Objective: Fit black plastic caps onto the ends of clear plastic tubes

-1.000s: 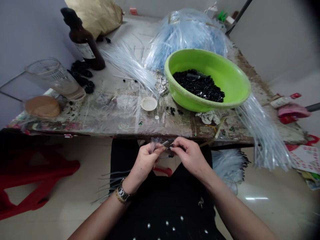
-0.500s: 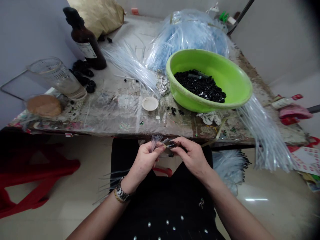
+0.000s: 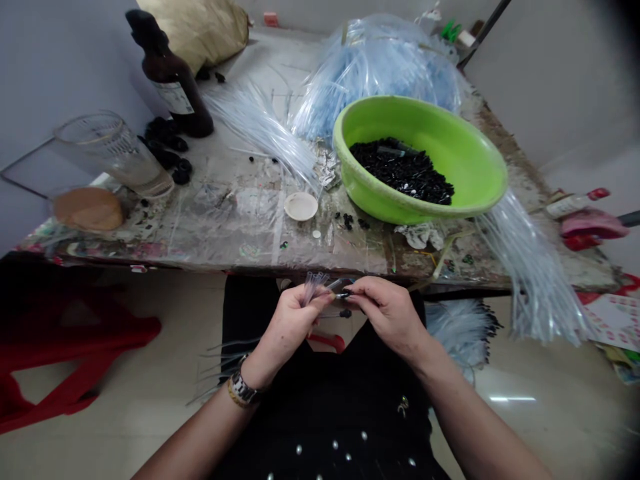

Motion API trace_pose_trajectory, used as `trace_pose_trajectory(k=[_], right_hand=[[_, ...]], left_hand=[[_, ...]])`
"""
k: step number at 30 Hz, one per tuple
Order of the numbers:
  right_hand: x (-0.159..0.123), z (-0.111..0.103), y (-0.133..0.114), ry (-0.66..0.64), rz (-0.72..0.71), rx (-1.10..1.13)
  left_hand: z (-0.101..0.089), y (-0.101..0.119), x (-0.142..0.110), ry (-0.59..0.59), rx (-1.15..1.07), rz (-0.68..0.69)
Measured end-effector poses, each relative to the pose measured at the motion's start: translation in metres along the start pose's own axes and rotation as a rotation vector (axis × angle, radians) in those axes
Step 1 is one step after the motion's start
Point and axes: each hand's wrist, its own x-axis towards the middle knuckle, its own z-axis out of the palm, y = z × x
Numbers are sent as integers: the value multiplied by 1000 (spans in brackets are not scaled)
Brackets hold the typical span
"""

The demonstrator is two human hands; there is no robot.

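Just below the table's front edge, my left hand (image 3: 291, 321) is closed around a small bunch of clear plastic tubes (image 3: 313, 285) whose ends stick up past my fingers. My right hand (image 3: 387, 312) pinches a small black cap (image 3: 345, 293) against the end of one tube, fingertip to fingertip with the left hand. A green bowl (image 3: 475, 160) holding several black caps (image 3: 403, 172) stands on the table beyond my right hand.
The worn table (image 3: 240, 227) carries a brown bottle (image 3: 173, 83), a clear measuring cup (image 3: 113, 153), a small white lid (image 3: 301, 205), loose clear tubes (image 3: 260, 127) and a large bagged bundle of tubes (image 3: 375, 63). More tubes (image 3: 533, 273) hang over the right edge. A red stool (image 3: 75, 367) stands at the left.
Both hands stay together at the table edge; the right hand's fingers have shifted slightly at the tube's end. The view has hardly moved.
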Motion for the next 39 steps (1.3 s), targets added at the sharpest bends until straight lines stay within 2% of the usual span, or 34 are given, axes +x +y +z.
trace_pose_trajectory(k=[6, 11, 22, 25, 32, 35, 39], right_hand=[[-3, 8, -2, 9, 66, 16], [-4, 10, -3, 14, 104, 13], [-4, 16, -3, 12, 183, 38], [-2, 17, 1, 10, 243, 132], [0, 20, 6, -43, 443, 605], [-2, 23, 1, -73, 470, 621], [0, 30, -7, -7, 508, 679]], left_hand=[[2, 2, -1, 47, -13, -13], [5, 3, -1, 36, -20, -13], [6, -5, 1, 75, -70, -42], [6, -7, 4, 91, -59, -15], [2, -2, 8, 187, -21, 123], [2, -1, 10, 230, -5, 188], [6, 1, 7, 182, -45, 176]])
